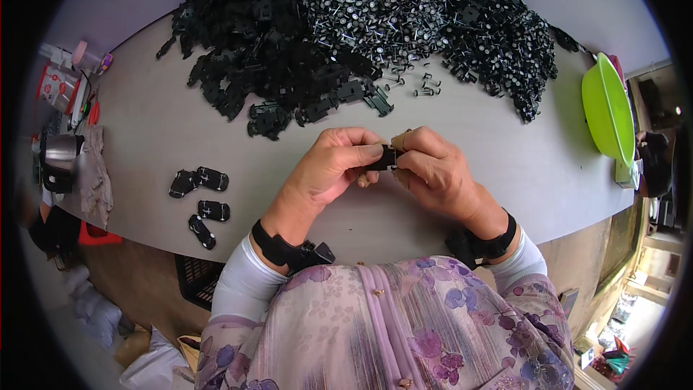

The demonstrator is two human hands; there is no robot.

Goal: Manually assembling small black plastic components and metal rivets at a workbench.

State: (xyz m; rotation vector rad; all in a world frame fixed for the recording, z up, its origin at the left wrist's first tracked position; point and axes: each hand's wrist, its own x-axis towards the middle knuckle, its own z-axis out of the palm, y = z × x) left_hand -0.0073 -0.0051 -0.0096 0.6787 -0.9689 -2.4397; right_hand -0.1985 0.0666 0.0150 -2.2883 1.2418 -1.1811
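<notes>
My left hand (332,162) is closed around the left end of a small black plastic toy-car chassis (385,158), thumb on top. At its right end my right hand (439,173) pinches, fingertips touching it; a small pale or shiny bit shows there, too small to name. Both hands are just above the table, near its front edge. Several black toy-car chassis with axles fitted (213,210) lie on the table to the left. Beyond my hands is a heap of bare black chassis (253,50), beside a heap of silver wheel axles (372,7).
A heap of small black wheeled parts (498,36) lies at the back right, with a few loose axles (427,87) nearby. A lime-green basin (608,110) stands at the right edge. At the left edge are a metal kettle-like vessel (62,153) and a cloth (95,173).
</notes>
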